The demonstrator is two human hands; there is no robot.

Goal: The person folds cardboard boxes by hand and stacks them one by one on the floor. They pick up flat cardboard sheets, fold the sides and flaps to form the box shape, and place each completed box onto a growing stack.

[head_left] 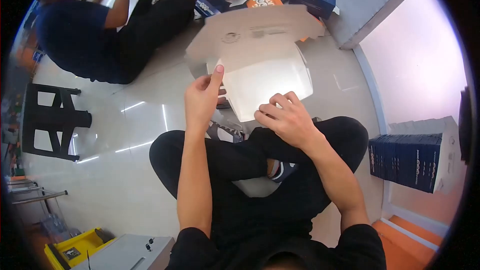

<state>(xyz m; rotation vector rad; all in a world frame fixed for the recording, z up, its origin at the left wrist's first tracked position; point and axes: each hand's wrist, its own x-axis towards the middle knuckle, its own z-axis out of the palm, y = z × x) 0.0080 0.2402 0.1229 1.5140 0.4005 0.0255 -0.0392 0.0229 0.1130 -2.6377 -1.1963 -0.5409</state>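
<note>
In front of my crossed legs is a partly folded cardboard box (pixel 270 77), white inside, with its wide lid flap (pixel 260 25) spread out at the far side. Small dark print marks the flap, which looks slightly blurred. My left hand (pixel 204 95) is closed at the box's left side, thumb pointing up along the wall and some fingers hidden behind it. Over the near edge, toward the right corner, curl the bent fingers of my right hand (pixel 287 120); their tips are partly out of sight.
Folded blue and orange boxes (pixel 312 0) lie in a pile beyond the flap. A stack of flat blue cartons (pixel 407 160) stands at right by the wall. Another person (pixel 85 40) sits at upper left, holding white card. A black stool (pixel 52 120) is at left.
</note>
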